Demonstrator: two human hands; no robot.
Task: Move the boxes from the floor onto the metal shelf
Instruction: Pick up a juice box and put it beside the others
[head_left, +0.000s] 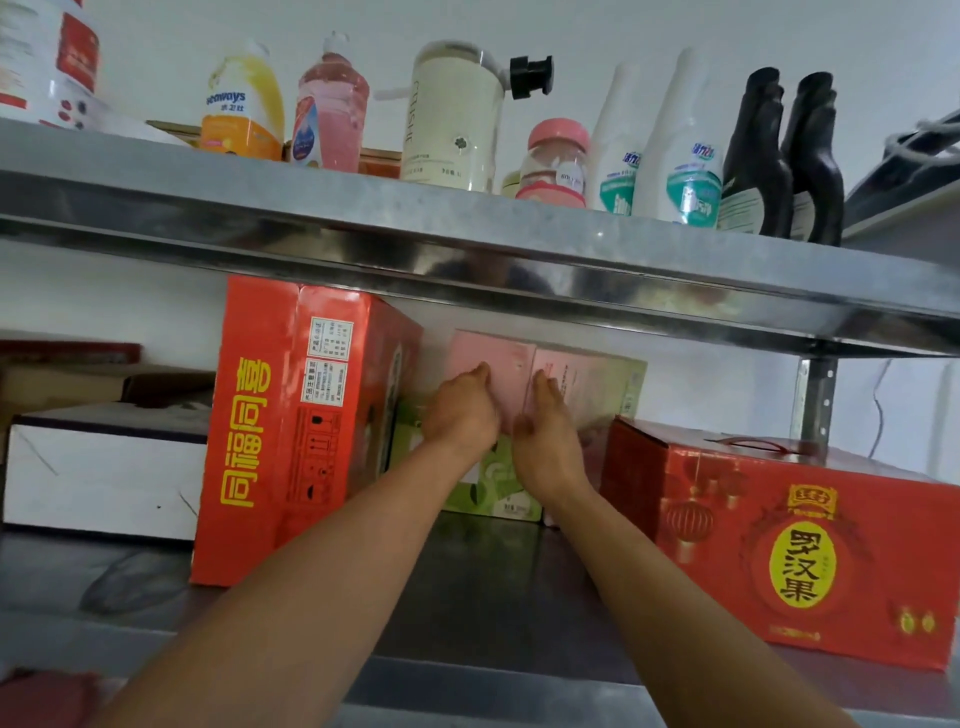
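A: Where does the pink box (493, 364) sit?

B: On the lower level of the metal shelf (467, 582), atop a green box (493, 488), between the tall red box (291, 426) and the flat red box (779, 545).

A: And the hands?

B: Left hand (462, 413) and right hand (545, 436) lie flat on its front, fingers extended, pressing rather than gripping.

A: Best practice here?

B: Push evenly with both palms, likely until it sits square on the green box, keeping it under the upper shelf.
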